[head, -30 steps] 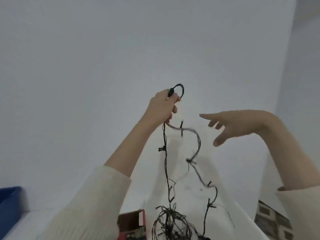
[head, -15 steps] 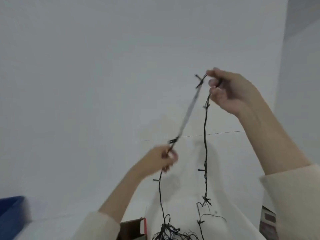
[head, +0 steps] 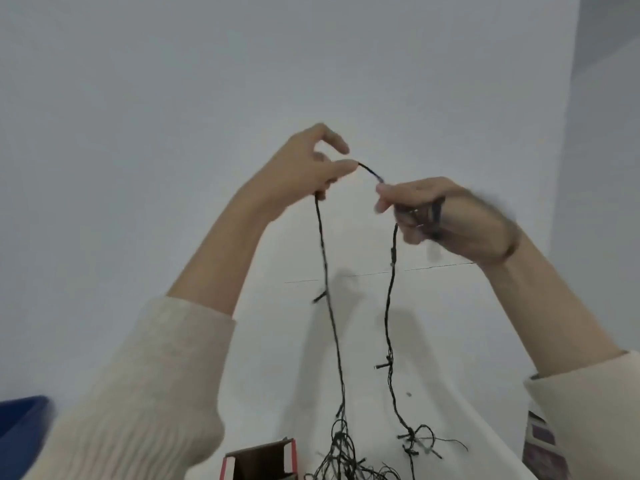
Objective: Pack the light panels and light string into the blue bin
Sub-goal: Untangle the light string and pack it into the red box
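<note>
Light string (head: 334,334), a thin black cord with small stubby bulbs set along it, now bridges both raised hands just above the centre of the view. Half a second ago the left hand (head: 304,171) sat low near the middle and the right hand (head: 450,216) was high at 1 o'clock, with a long slanted run of cord between them. The left hand has since risen, the right has dropped, and only a short arched span separates them.

The left hand pinches the cord between thumb and curled fingers, its forefinger hooked above. The right hand's fingers are curled round the cord; dark loops seem to cross them, though blur hides the detail.

Two strands hang from the hands toward 6 o'clock, ending in a wiry tangle on the white surface. Beside the tangle stands an open brown cardboard box with red edges (head: 263,462). The blue plastic bin (head: 20,420) shows as a corner at 8 o'clock. Ribbed cream knit sleeves (head: 138,393) cover both forearms.
</note>
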`<state>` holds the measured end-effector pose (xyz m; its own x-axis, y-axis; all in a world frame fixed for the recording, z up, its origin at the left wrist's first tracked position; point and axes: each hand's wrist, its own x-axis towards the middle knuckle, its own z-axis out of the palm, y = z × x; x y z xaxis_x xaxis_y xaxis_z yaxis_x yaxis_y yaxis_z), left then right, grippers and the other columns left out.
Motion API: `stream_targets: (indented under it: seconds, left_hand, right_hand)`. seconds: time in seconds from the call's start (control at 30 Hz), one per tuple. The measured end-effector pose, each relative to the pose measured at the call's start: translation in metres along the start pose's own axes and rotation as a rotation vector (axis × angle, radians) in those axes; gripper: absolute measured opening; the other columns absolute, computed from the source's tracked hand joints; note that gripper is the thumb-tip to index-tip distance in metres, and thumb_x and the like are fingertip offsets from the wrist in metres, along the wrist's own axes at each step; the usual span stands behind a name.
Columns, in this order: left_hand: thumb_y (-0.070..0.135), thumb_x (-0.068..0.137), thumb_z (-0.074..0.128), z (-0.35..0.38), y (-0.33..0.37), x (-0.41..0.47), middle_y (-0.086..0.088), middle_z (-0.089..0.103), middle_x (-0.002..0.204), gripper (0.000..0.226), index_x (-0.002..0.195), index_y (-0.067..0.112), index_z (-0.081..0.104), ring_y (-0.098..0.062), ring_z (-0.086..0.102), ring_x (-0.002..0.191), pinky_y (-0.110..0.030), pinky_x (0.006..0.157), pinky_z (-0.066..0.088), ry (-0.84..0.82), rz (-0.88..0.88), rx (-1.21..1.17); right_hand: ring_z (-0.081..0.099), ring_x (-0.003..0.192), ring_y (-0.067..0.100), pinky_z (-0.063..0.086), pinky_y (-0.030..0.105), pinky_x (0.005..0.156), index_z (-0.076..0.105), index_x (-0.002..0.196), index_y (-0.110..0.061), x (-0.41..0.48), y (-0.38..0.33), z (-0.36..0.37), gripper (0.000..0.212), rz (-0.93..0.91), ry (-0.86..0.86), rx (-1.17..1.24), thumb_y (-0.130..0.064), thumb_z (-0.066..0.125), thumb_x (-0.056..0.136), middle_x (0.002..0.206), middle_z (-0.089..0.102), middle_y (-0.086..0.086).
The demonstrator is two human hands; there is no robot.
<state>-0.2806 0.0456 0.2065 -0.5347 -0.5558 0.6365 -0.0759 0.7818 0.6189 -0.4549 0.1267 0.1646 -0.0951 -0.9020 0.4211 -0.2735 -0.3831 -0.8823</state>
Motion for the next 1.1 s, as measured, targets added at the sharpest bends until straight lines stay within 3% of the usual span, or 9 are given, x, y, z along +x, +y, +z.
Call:
stream_targets:
  seconds: [0.1,0.23,0.37,0.47,0.57,0.63,0.8,1.0,1.1]
  left_hand:
    - [0.006,0.084,0.065,0.026,-0.061,-0.033,-0.008,0.054,0.074,0.016,0.09,0.018,0.057,-0.009,0.052,0.052,-0.025,0.058,0.05,-0.238,-0.183,-0.238]
    - [0.018,0.096,0.049,0.069,-0.141,-0.103,-0.004,0.066,0.088,0.012,0.094,0.019,0.061,-0.012,0.063,0.084,-0.03,0.081,0.048,-0.787,-0.49,0.123]
    - [0.019,0.1,0.039,0.05,-0.129,-0.077,-0.005,0.059,0.068,0.024,0.094,0.011,0.061,-0.008,0.064,0.057,-0.025,0.065,0.053,-0.224,-0.444,-0.171]
    - [0.019,0.1,0.041,0.025,-0.063,-0.025,-0.001,0.053,0.061,0.022,0.099,0.01,0.061,-0.011,0.057,0.048,-0.024,0.056,0.052,0.017,-0.17,-0.28]
    - [0.018,0.101,0.039,0.017,-0.008,0.006,-0.005,0.061,0.07,0.022,0.103,0.008,0.059,-0.016,0.063,0.058,-0.027,0.06,0.055,-0.023,-0.087,-0.419]
    - [0.017,0.101,0.039,0.02,0.008,0.013,-0.008,0.065,0.075,0.023,0.106,0.006,0.058,-0.019,0.068,0.066,-0.028,0.065,0.056,-0.057,-0.093,-0.505]
    - [0.028,0.097,0.047,0.046,-0.034,-0.011,-0.01,0.067,0.102,0.024,0.109,0.01,0.059,-0.015,0.066,0.09,-0.029,0.083,0.056,-0.034,-0.19,-0.525]
    - [0.011,0.09,0.06,0.099,-0.093,-0.076,-0.008,0.063,0.117,0.039,0.126,0.02,0.049,-0.012,0.063,0.103,-0.033,0.095,0.049,0.135,-0.14,-0.546]
    - [0.008,0.088,0.061,0.118,-0.107,-0.095,0.001,0.069,0.106,0.028,0.111,0.024,0.061,-0.011,0.065,0.097,-0.032,0.088,0.053,0.227,-0.123,-0.427]
  right_hand:
    - [0.032,0.033,0.007,0.031,0.016,0.037,0.053,0.073,-0.01,0.005,0.003,-0.012,0.026,0.004,0.127,0.462,-0.023,0.051,0.095,0.043,0.037,-0.006]
    - [0.052,0.044,0.013,0.047,0.023,0.052,0.06,0.076,-0.01,0.01,0.011,-0.02,0.024,-0.15,0.365,0.529,-0.022,0.052,0.095,0.049,0.05,-0.001]
    - [0.056,0.047,0.017,0.046,0.026,0.056,0.064,0.076,-0.009,0.003,0.017,-0.013,0.027,0.009,0.261,-0.272,-0.024,0.052,0.094,0.047,0.057,0.004]
    - [0.057,0.052,0.016,0.046,0.026,0.061,0.07,0.081,-0.004,-0.001,0.018,0.003,0.053,0.155,0.07,-0.484,-0.053,0.052,0.088,0.057,0.06,0.007]
    - [0.052,0.056,0.015,0.044,0.028,0.066,0.071,0.092,-0.006,0.0,0.024,0.023,0.065,0.138,-0.13,-0.457,-0.067,0.055,0.076,0.061,0.057,0.001]
    - [0.046,0.053,0.013,0.041,0.025,0.062,0.07,0.092,-0.006,0.002,0.033,0.036,0.053,0.109,-0.203,-0.422,-0.056,0.06,0.08,0.056,0.046,-0.003]
    - [0.039,0.039,0.012,0.034,0.022,0.046,0.064,0.068,-0.008,0.014,0.04,0.035,0.03,0.007,0.21,-0.13,-0.023,0.056,0.092,0.04,0.044,-0.005]
    - [0.044,0.04,0.015,0.038,0.025,0.049,0.059,0.066,-0.008,0.021,0.039,0.034,0.033,0.016,0.136,-0.159,-0.021,0.052,0.095,0.044,0.048,0.002]
    - [0.045,0.039,0.015,0.039,0.024,0.047,0.059,0.067,-0.009,0.027,0.033,0.031,0.031,-0.003,0.206,-0.1,-0.02,0.051,0.095,0.043,0.049,-0.001]
